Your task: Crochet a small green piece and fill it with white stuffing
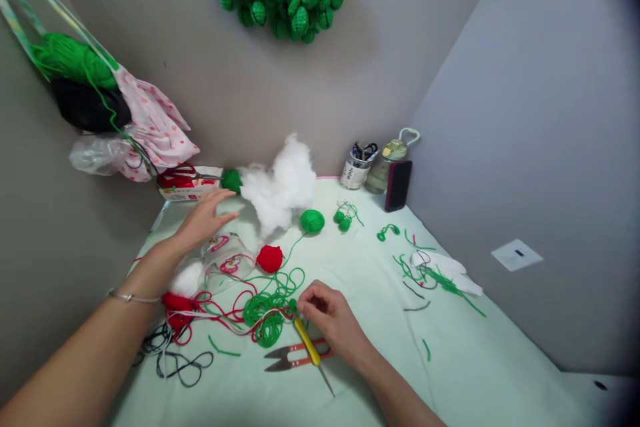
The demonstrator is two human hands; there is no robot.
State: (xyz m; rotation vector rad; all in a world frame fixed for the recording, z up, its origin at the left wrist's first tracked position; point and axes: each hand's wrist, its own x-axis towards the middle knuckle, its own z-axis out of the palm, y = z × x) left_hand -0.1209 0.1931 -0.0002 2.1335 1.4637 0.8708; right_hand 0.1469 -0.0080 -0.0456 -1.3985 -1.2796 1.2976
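Right hand (333,320), centre frame: fingers pinched together where the upper end of the yellow-handled metal hook (307,341) meets the loose green yarn tangle (265,317); which of the two they grip cannot be told. The hook's long axis slants upper left to lower right, across the orange thread snips (290,357) on the pale green table (475,360). Left hand (205,221), fingers apart and empty, lies nearer the white stuffing tuft (280,187).

Left hand (205,217) spread flat, fingers reaching towards the white stuffing (280,187). Right hand (333,317) pinches the green yarn tangle (265,317), yellow-handled hook (307,341) just beside it, lying across the snips (293,357).
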